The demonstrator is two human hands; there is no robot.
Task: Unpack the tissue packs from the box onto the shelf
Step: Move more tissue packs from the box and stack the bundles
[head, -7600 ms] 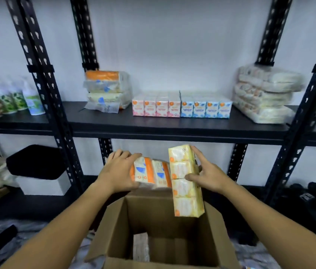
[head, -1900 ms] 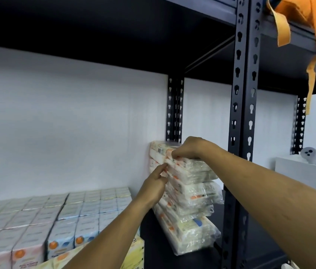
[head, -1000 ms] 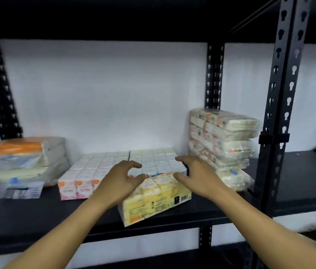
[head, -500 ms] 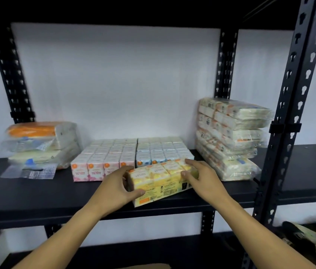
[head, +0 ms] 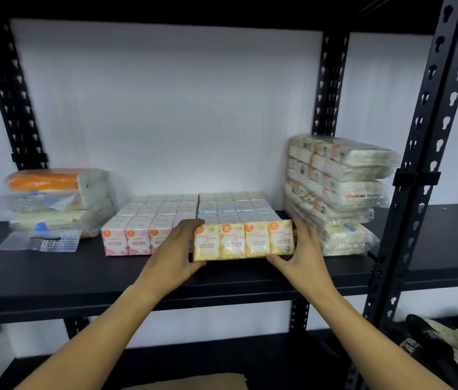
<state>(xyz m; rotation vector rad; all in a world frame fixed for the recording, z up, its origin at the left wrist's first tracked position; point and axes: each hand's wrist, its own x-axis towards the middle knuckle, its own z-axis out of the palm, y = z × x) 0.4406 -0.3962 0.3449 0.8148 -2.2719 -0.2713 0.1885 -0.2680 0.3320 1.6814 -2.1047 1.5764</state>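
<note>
Now squared up: yellow tissue pack (head: 244, 241) standing upright on the black shelf (head: 81, 274), printed faces forward, directly in front of the blue-topped packs (head: 230, 205) and just beside the pink tissue packs (head: 130, 240). Half a second back, tilted and skewed with one corner swung out; a second back, lying askew nearer the shelf edge. Since then turned straight and pushed rearward into line with the pink front row.

Left hand (head: 173, 256) cupped on the pack's left end, fingers (head: 191, 223) over the top corner, thumb under the lower edge. Right hand (head: 305, 257) mirrored on the right end, fingers clamped there against the wrap (both still gripping, not yet let go). Right knuckles close to the clear-wrapped stack (head: 340, 192), contact there impossible to tell.

Meaning for the task: this pack as good as shelved, with only the release left. Probably a small nudge backward first, to seat it flush against the blue row. Risk slight: soft wrap, light load, easy to knock crooked on letting go.

Cardboard box flap (head: 194, 382) barely visible at the bottom edge, contents out of sight, so number of packs remaining unknown. Next likely a reach down for another.
</note>
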